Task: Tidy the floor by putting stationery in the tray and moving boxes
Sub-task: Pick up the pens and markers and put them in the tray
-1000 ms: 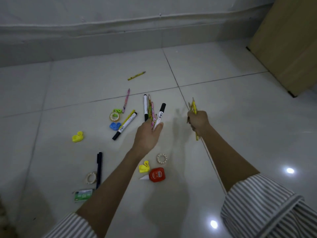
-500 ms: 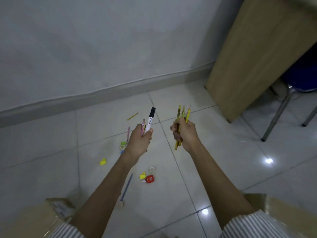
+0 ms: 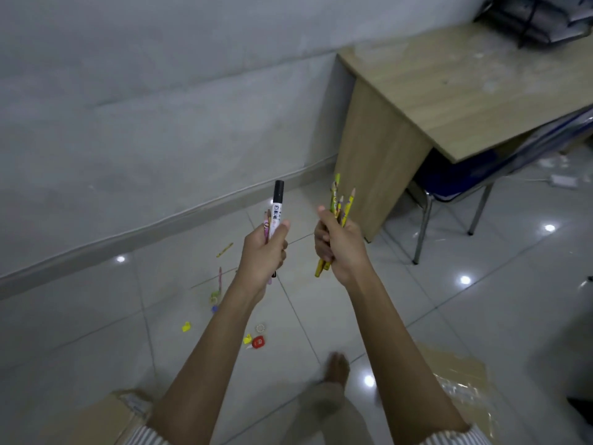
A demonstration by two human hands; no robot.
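The left hand (image 3: 264, 248) curls tight round a black-capped marker (image 3: 277, 203) and a pink pencil (image 3: 266, 227), both upright. The right hand (image 3: 340, 245) clenches a bunch of yellow pencils (image 3: 336, 200). A red glue bottle (image 3: 258, 342) and a loose yellow pencil (image 3: 224, 249) lie on the tiled floor (image 3: 96, 316) below.

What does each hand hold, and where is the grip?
Left hand: black-capped marker and pink pencil. Right hand: bundle of yellow pencils. Each grip is around the lower halves.
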